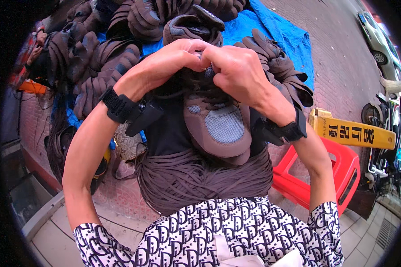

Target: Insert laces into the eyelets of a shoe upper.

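A brown-grey sneaker (225, 127) with a pale blue mesh toe lies toe toward me above my lap. Dark laces cross its front, and a second sole edge shows beneath the toe. My left hand (180, 52) and my right hand (237, 66) meet over its upper lacing, fingers closed and pinching close together. What they grip is hidden behind the fingers. Just beyond them is a padded shoe collar (194, 30); I cannot tell whether it belongs to the same shoe. A thick bundle of grey-brown shoelaces (205, 182) drapes across my lap.
Stacks of similar brown shoes (104, 62) lie ahead on a blue tarp (272, 26). A red plastic stool (334, 171) stands at right, near a yellow board (352, 129). Another person's hand (35, 53) is far left. Parked vehicles (378, 42) line the far right.
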Demonstrator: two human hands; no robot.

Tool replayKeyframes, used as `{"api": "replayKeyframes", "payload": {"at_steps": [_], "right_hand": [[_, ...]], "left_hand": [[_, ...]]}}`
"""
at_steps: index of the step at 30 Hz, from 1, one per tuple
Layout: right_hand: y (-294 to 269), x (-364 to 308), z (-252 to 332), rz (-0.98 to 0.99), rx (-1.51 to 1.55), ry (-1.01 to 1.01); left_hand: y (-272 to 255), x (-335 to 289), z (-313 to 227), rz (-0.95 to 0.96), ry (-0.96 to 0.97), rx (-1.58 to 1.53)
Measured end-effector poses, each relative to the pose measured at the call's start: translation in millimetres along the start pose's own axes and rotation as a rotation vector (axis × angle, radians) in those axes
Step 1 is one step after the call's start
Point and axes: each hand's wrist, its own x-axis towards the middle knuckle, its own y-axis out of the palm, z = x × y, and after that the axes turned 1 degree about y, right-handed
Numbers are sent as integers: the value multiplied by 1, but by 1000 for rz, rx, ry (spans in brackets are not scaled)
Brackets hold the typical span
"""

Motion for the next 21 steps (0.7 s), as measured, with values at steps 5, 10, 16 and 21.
{"api": "replayKeyframes", "payload": {"at_steps": [5,10,16,21], "right_hand": [[-6,16,1,114,281,266],[-25,57,-3,37,578,357],[-22,41,1,83,511,315],[-45,-14,-26,286,315,268]], "left_hand": [[-4,-3,7,-17,-8,87],[19,-21,-19,-122,33,188],[22,-24,-3,-209,-18,72],[17,-29,-2,-257,151,155]]}}
